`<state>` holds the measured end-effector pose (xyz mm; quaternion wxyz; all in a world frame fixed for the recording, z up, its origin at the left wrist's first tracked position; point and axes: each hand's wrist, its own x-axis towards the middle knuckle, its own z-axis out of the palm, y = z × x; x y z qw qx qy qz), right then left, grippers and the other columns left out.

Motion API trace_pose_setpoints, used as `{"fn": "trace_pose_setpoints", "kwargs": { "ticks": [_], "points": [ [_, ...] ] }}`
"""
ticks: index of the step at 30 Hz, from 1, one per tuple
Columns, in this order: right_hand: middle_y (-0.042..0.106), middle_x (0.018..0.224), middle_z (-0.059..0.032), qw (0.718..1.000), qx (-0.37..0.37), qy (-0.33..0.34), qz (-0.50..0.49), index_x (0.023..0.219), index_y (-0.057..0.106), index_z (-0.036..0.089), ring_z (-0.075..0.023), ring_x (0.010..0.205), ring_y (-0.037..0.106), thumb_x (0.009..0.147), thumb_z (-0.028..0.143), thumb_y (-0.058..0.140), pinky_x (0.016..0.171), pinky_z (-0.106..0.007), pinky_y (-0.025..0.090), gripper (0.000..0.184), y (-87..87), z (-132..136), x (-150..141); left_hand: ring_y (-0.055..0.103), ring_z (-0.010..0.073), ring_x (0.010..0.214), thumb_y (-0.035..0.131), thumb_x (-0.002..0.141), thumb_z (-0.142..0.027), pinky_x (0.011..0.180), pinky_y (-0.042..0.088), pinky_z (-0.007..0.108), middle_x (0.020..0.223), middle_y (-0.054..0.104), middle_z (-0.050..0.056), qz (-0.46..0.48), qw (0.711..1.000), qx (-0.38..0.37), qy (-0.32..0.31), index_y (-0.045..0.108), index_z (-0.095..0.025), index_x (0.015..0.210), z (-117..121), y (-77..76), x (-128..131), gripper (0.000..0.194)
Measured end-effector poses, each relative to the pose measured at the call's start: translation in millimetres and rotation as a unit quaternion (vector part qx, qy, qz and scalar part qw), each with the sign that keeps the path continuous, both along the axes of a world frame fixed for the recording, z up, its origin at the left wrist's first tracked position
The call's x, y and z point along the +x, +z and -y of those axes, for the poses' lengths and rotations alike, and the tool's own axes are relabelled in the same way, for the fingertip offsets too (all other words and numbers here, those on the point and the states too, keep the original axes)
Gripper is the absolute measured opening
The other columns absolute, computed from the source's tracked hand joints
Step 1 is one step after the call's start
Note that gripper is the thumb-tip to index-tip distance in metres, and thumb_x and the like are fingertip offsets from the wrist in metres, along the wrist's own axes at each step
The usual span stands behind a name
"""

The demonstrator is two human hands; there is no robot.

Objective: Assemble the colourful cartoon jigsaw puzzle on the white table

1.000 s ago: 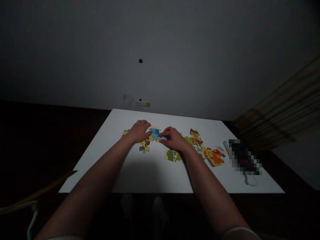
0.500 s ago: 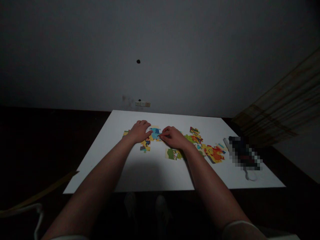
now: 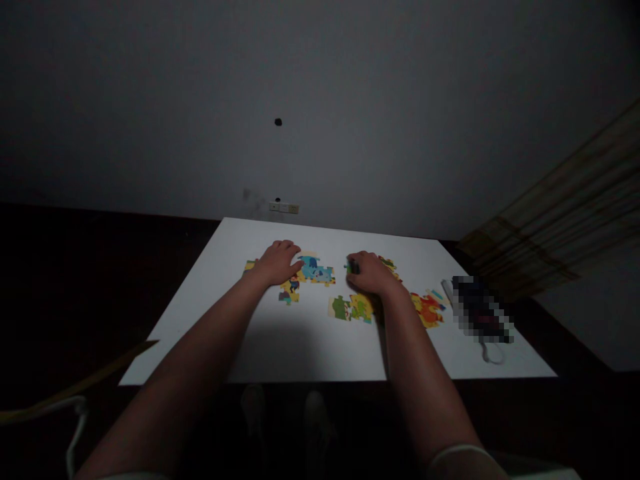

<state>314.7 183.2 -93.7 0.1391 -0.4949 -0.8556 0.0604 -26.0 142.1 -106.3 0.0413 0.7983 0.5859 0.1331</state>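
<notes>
A white table [image 3: 300, 347] carries colourful jigsaw pieces. My left hand [image 3: 276, 263] lies flat, fingers together, on a joined cluster of pieces, pressing its left part; the cluster's blue section [image 3: 316, 271] shows to the right of the fingers and a yellow part [image 3: 290, 292] pokes out below the hand. My right hand [image 3: 367, 273] is curled, its fingers pinching a small dark green piece [image 3: 353, 268] to the right of the cluster. A green-and-yellow joined pair [image 3: 351, 308] lies just below the right hand. More pieces, red and orange [image 3: 427, 309], lie to its right.
A blurred-out dark object [image 3: 480, 310] with a white loop [image 3: 493, 352] sits at the table's right edge. A grey wall [image 3: 320, 100] with a socket strip [image 3: 285, 207] stands behind. A woven curtain [image 3: 560, 227] hangs at the right. Dark floor surrounds the table.
My right hand has left the blue cluster and moved right, now pinching a small green piece. The blue section is uncovered. My left hand has stayed put.
</notes>
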Motion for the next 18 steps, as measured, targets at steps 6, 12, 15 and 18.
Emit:
{"fn": "trace_pose_setpoints", "kwargs": {
  "ticks": [6, 12, 15, 18],
  "points": [
    [0.081, 0.123, -0.0209, 1.0, -0.001, -0.014, 0.001, 0.114, 0.086, 0.02, -0.0379, 0.112, 0.075, 0.084, 0.031, 0.082, 0.11, -0.058, 0.057, 0.033, -5.3, -7, 5, 0.057, 0.0393, 0.148, 0.056, 0.11, -0.055, 0.128, 0.046, 0.056, 0.161, 0.066, 0.017, 0.009, 1.0, 0.0, 0.0, 0.07, -0.023, 0.15, -1, -2.6, -1, 0.053],
    [0.08, 0.124, -0.0152, 0.997, -0.027, 0.012, -0.066, 0.126, 0.078, 0.023, -0.0336, 0.114, 0.072, 0.088, 0.027, 0.079, 0.105, -0.05, 0.058, 0.039, -4.7, 0, -3, 0.057, 0.0388, 0.147, 0.056, 0.11, -0.056, 0.127, 0.046, 0.057, 0.16, 0.067, 0.015, 0.008, 1.0, 0.007, -0.003, 0.07, -0.026, 0.149, -4, -6.2, -2, 0.052],
    [0.078, 0.129, -0.0144, 0.994, -0.032, 0.043, -0.096, 0.132, 0.077, 0.023, -0.0314, 0.118, 0.072, 0.093, 0.019, 0.072, 0.109, -0.047, 0.057, 0.039, -0.4, 6, -17, 0.057, 0.0389, 0.147, 0.056, 0.11, -0.056, 0.127, 0.047, 0.056, 0.159, 0.066, 0.016, 0.008, 1.0, 0.004, -0.002, 0.07, -0.025, 0.149, -4, -5.8, -1, 0.052],
    [0.076, 0.132, -0.0146, 0.988, -0.026, 0.077, -0.131, 0.132, 0.081, 0.022, -0.0293, 0.121, 0.072, 0.096, 0.011, 0.063, 0.113, -0.046, 0.057, 0.042, 5.1, 11, -29, 0.057, 0.0393, 0.148, 0.056, 0.11, -0.056, 0.127, 0.046, 0.056, 0.16, 0.066, 0.017, 0.011, 1.0, 0.001, -0.001, 0.07, -0.023, 0.149, -4, -5.1, 0, 0.053]
  ]
}}
